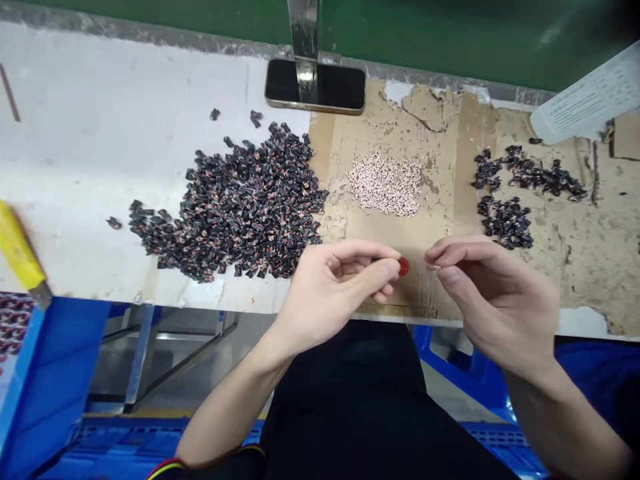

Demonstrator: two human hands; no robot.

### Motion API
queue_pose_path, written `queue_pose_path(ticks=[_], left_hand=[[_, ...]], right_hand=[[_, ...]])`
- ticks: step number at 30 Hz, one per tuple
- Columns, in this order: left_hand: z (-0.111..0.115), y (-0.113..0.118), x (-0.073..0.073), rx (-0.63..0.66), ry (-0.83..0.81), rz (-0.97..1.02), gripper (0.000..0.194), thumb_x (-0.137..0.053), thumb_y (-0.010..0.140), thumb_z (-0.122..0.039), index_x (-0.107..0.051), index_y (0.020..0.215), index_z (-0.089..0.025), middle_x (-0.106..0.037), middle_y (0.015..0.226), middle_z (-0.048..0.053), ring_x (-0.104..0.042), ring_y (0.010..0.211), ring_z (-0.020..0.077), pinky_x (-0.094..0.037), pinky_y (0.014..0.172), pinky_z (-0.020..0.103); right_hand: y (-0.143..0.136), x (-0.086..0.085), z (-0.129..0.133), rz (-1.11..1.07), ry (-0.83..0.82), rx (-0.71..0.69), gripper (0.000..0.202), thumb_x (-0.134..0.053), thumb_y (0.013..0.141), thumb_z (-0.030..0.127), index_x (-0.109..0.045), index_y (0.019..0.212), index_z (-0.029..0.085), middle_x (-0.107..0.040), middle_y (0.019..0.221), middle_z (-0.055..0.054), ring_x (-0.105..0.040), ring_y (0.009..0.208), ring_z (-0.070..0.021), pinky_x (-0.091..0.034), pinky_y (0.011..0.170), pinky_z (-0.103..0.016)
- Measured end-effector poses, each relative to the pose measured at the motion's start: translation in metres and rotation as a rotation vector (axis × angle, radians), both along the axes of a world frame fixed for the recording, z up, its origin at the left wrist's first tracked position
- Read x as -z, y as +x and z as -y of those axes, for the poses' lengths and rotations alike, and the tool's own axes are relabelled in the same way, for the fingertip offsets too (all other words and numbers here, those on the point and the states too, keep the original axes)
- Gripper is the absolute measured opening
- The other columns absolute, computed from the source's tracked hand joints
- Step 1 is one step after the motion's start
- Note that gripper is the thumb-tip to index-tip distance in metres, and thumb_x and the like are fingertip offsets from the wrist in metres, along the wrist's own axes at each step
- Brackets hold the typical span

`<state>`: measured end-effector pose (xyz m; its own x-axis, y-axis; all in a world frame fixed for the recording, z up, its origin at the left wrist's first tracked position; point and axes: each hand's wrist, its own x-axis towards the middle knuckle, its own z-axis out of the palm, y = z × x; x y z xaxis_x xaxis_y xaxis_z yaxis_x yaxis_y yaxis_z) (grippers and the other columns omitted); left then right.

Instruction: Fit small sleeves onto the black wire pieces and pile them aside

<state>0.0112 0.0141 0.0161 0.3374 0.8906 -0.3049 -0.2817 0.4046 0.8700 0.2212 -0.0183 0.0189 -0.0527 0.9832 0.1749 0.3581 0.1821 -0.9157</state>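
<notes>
My left hand (pixel 345 280) pinches a small part with a round red end (pixel 403 267) between thumb and forefinger; most of that part is hidden by the fingers. Facing it across a short gap, my right hand (pixel 490 287) is closed in a pinch on a tiny copper-coloured piece (pixel 436 267). Both hands hover over the front of the cardboard. Beyond them lies a flat heap of tiny copper-pink pieces (pixel 385 185). To the left spreads a big pile of small black parts (pixel 250 200), with coppery bits showing among them.
Smaller clusters of black parts (pixel 505 223) lie on the cardboard (pixel 590 260) at right. A phone (pixel 315 87) rests under a metal post (pixel 303 33). A white container (pixel 590 93) stands back right. At left are a yellow-handled cutter (pixel 20 250) and a blue crate (pixel 60 373).
</notes>
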Motion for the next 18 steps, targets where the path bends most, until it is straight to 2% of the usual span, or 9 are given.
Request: queue_pose_path(ticks=[2, 5, 7, 10, 14, 18], left_hand=[[0.004, -0.006, 0.006, -0.087, 0.087, -0.033, 0.005, -0.077, 0.090, -0.015, -0.082, 0.091, -0.017, -0.083, 0.079, 0.004, -0.076, 0.062, 0.0122, -0.064, 0.058, 0.017], [0.009, -0.012, 0.013, -0.152, 0.180, -0.086, 0.015, -0.074, 0.092, -0.010, -0.081, 0.102, -0.019, -0.085, 0.088, 0.003, -0.080, 0.072, 0.0125, -0.065, 0.064, 0.017], [0.011, -0.013, 0.016, -0.173, 0.214, -0.145, 0.020, -0.076, 0.091, -0.010, -0.081, 0.108, -0.021, -0.085, 0.092, 0.004, -0.082, 0.081, 0.0148, -0.067, 0.070, 0.018], [0.012, -0.014, 0.017, -0.193, 0.245, -0.218, 0.016, -0.077, 0.091, -0.012, -0.081, 0.105, -0.020, -0.086, 0.097, 0.005, -0.083, 0.091, 0.0177, -0.068, 0.075, 0.020], [0.012, -0.015, 0.015, -0.216, 0.272, -0.243, 0.015, -0.077, 0.090, -0.010, -0.082, 0.100, -0.021, -0.085, 0.095, 0.003, -0.082, 0.082, 0.0146, -0.066, 0.069, 0.017], [0.012, -0.015, 0.011, -0.214, 0.267, -0.270, 0.015, -0.076, 0.089, -0.010, -0.082, 0.098, -0.020, -0.084, 0.096, 0.003, -0.081, 0.078, 0.0147, -0.067, 0.069, 0.019]], right_hand=[[0.005, 0.008, 0.005, 0.161, 0.029, 0.010, 0.019, -0.071, 0.094, 0.010, -0.074, 0.103, 0.027, -0.073, 0.109, -0.004, -0.071, 0.106, -0.0197, -0.057, 0.098, -0.035], [0.008, 0.017, 0.008, 0.368, 0.079, -0.014, 0.018, -0.073, 0.092, 0.012, -0.074, 0.102, 0.028, -0.075, 0.114, -0.005, -0.072, 0.109, -0.0237, -0.057, 0.099, -0.041], [0.007, 0.019, 0.008, 0.441, 0.109, -0.014, 0.018, -0.073, 0.092, 0.013, -0.074, 0.101, 0.028, -0.076, 0.115, -0.006, -0.073, 0.109, -0.0255, -0.058, 0.098, -0.045], [0.005, 0.020, 0.007, 0.490, 0.127, -0.010, 0.020, -0.073, 0.091, 0.013, -0.074, 0.103, 0.030, -0.076, 0.117, -0.006, -0.073, 0.109, -0.0270, -0.058, 0.098, -0.048], [0.004, 0.020, 0.006, 0.518, 0.154, -0.023, 0.022, -0.073, 0.090, 0.012, -0.074, 0.103, 0.030, -0.076, 0.117, -0.006, -0.073, 0.109, -0.0274, -0.058, 0.099, -0.048], [0.002, 0.019, 0.005, 0.529, 0.161, -0.036, 0.020, -0.073, 0.092, 0.013, -0.073, 0.103, 0.030, -0.077, 0.115, -0.006, -0.073, 0.109, -0.0280, -0.057, 0.099, -0.050]])
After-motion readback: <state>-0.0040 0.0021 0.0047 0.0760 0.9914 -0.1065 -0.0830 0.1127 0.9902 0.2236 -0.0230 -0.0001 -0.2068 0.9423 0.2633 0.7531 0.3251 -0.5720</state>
